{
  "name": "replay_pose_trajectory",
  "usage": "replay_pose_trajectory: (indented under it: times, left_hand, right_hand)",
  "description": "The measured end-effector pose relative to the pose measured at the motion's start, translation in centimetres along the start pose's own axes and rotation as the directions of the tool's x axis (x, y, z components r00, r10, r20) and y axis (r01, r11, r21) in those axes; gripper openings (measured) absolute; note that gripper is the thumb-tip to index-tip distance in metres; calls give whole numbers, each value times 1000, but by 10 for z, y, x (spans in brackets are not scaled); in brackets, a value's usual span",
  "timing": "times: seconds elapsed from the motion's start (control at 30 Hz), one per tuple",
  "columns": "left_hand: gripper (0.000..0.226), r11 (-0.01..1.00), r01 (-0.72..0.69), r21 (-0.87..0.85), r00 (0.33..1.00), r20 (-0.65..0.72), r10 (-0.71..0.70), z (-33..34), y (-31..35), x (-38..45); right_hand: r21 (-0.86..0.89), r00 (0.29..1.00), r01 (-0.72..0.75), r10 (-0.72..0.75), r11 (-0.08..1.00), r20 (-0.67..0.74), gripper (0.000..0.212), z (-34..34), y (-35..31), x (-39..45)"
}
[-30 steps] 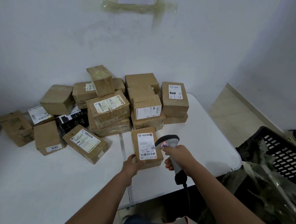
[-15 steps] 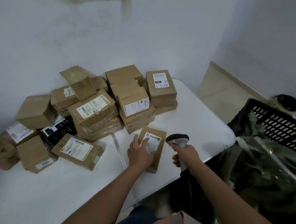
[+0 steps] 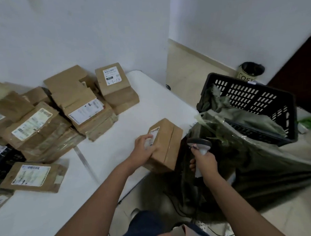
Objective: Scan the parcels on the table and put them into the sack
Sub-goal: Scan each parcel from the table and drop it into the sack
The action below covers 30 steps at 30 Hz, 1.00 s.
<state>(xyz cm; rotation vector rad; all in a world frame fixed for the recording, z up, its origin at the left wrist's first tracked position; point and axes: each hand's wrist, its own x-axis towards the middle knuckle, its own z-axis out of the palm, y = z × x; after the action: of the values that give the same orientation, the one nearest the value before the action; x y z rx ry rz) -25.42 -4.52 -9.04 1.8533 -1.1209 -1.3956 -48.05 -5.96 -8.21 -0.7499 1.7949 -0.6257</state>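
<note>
A white tabletop (image 3: pixel 100 169) stretches out to the left of both hands, running back to a pale wall. To the right of the right hand, a dark green sack (image 3: pixel 265 167) sags open-mouthed beside the tabletop's edge, its clear plastic lining crumpled at the rim. Behind the sack, farther from the hands, a black slotted crate (image 3: pixel 257 103) stands on the floor with green cloth hanging over its near wall. Well to the left of the left hand, a heap of brown parcels (image 3: pixel 59 114) lies jumbled on the tabletop, most of them bearing white labels; one at the back is marked by hand "3-1-13". A flat labelled parcel (image 3: pixel 32 177) lies alone nearer the person, left of the left forearm. The left hand (image 3: pixel 144 149) grips a brown box (image 3: pixel 166 144) at the tabletop's right edge, fingers curled over its top and partly covering its white label; the box is tilted, its far end pointing toward the sack. The right hand (image 3: pixel 205 163) is wrapped around the handle of a grey barcode scanner (image 3: pixel 199 144), head up, held just to the right of the box and in front of the sack. A small dark bin (image 3: pixel 250 71) stands by the far wall, beyond the crate.
</note>
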Motion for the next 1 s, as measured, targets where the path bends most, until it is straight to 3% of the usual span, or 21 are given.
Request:
replay_pose_trajectory:
  times: [0.07,0.17,0.27,0.4,0.57,0.67,0.73,0.8,0.9,1.0]
  left_hand:
    - [36,971,164,-176,964,237,-120,17,14,-7]
    - [64,827,459,-325,841,460,-286,43,15,-10]
    - [73,781,577,-239,746,545,-384,83,12,-13]
    - [55,683,695,-225,663,568,-488,150,13,-11]
    - [59,599,794,-103,529,604,-597,227,9,5]
    - [70,527,833,-168,525,543,-656,261,8,17]
    - [75,450,829,-332,559,479,-677,276,12,26]
    - [74,396,731,-556,631,330,-702,285,8,41]
    - [75,412,445,-795,714,37,-699,287,-17,71]
    - [72,422,390,-819,730,-4,-683,287,-45,87]
  right_hand:
    - [7,998,-21,22,1000,-61,34,-31,9,12]
    - [5,992,-57,57,998,-111,35,-73,27,30]
    - [9,991,-79,80,997,-105,34,-109,45,43]
    - [-23,989,-127,125,992,-73,35,-154,68,53]
    - [-27,989,-126,124,992,-79,35,-198,83,64]
    - [-32,991,-133,132,991,-30,33,-211,85,69]
    - [-38,991,-137,137,990,5,31,-215,86,71]
    - [-49,990,-139,140,989,27,29,-219,86,72]
    - [-71,992,-115,119,991,45,26,-224,86,74]
    - [-115,996,-70,76,991,47,24,-228,86,72]
